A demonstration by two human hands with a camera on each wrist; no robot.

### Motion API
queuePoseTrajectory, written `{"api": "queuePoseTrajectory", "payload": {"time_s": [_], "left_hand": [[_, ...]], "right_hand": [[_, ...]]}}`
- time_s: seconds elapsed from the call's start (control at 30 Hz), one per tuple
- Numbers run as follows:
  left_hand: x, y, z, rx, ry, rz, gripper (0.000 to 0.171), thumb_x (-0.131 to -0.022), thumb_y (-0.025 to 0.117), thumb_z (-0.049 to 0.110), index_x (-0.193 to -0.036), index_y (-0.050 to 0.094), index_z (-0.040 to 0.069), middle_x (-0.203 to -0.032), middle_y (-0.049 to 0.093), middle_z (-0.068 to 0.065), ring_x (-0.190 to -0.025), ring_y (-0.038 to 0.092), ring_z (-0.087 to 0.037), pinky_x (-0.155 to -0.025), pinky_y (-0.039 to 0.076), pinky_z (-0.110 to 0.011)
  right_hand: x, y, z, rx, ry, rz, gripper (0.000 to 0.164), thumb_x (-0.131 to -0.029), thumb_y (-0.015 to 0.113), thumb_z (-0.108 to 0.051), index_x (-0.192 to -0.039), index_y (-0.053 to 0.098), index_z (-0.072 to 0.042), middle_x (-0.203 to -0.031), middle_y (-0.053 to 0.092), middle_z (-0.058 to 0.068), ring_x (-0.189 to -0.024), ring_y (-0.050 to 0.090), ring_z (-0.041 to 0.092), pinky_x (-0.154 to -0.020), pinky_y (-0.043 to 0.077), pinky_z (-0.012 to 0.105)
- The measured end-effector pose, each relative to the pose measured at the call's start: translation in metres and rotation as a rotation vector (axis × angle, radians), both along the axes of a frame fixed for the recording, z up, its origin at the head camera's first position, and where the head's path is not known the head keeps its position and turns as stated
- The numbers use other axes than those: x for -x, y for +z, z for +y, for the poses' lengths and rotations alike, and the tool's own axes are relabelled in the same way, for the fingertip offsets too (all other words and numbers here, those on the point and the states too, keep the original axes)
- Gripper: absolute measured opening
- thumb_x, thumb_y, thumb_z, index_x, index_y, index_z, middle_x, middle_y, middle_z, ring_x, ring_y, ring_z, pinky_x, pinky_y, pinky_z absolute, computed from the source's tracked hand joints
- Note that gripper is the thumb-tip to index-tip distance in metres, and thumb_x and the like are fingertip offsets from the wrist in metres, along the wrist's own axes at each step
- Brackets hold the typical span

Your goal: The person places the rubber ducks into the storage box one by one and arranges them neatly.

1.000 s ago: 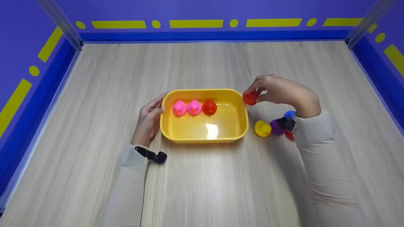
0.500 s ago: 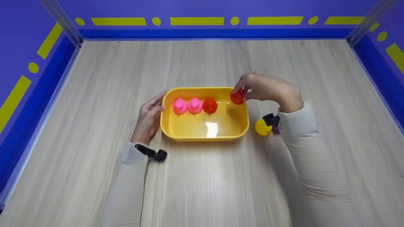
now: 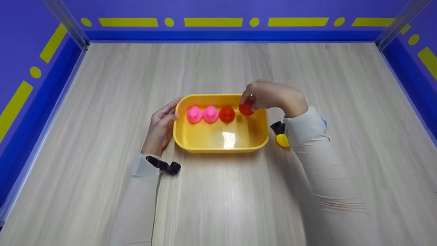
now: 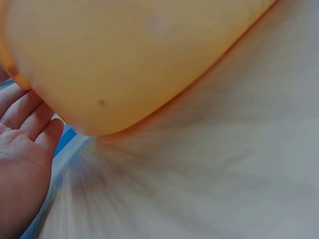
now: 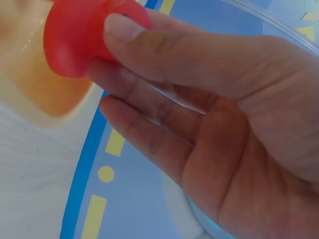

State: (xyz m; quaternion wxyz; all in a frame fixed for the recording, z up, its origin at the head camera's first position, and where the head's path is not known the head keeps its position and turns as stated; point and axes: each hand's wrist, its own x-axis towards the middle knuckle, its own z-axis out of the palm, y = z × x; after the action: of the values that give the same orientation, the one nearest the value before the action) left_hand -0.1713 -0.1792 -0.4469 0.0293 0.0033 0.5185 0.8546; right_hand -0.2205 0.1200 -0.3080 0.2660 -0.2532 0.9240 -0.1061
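Note:
My right hand pinches a red rubber duck between thumb and fingers, over the right part of a yellow plastic tub. In the right wrist view the thumb presses on that red duck, and the lower fingers stretch out free. My left hand holds the tub's left end, thumb at the rim and fingers along the outer wall. Inside the tub, two pink ducks and another red duck stand in a row near the back wall. The left wrist view shows the tub's outer wall beside my fingers.
Right of the tub, a yellow duck stands on the wooden table, partly hidden by the right wrist camera. A bit of a blue thing shows past the right sleeve. Blue-purple walls enclose the table.
My right hand has carried the red duck leftward from outside the tub's right end to over its inside. The right forearm now covers most of the ducks on the table. My left hand stays put.

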Motion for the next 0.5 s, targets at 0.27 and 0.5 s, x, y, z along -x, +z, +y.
{"api": "queuePoseTrajectory", "payload": {"time_s": [0.27,0.5], "left_hand": [[-0.001,0.0,0.0,0.006,0.004,-0.001,0.054,-0.086,0.043,-0.011,-0.14,0.039,-0.01,-0.149,0.04,-0.022,-0.138,0.04,-0.024,-0.112,0.036,-0.032],[-0.001,0.001,0.0,0.005,0.008,0.001,0.054,-0.086,0.043,-0.012,-0.14,0.04,-0.011,-0.148,0.04,-0.022,-0.138,0.04,-0.023,-0.112,0.037,-0.031]], "right_hand": [[0.001,-0.006,-0.01,-0.027,-0.08,-0.068,0.036,-0.084,0.067,0.003,-0.117,0.069,-0.012,-0.116,0.062,0.009,-0.104,0.055,0.026,-0.095,0.054,0.041],[0.002,-0.007,-0.014,-0.048,-0.14,-0.093,0.035,-0.084,0.066,0.004,-0.115,0.069,-0.014,-0.116,0.059,0.006,-0.103,0.053,0.026,-0.097,0.053,0.039]]}}
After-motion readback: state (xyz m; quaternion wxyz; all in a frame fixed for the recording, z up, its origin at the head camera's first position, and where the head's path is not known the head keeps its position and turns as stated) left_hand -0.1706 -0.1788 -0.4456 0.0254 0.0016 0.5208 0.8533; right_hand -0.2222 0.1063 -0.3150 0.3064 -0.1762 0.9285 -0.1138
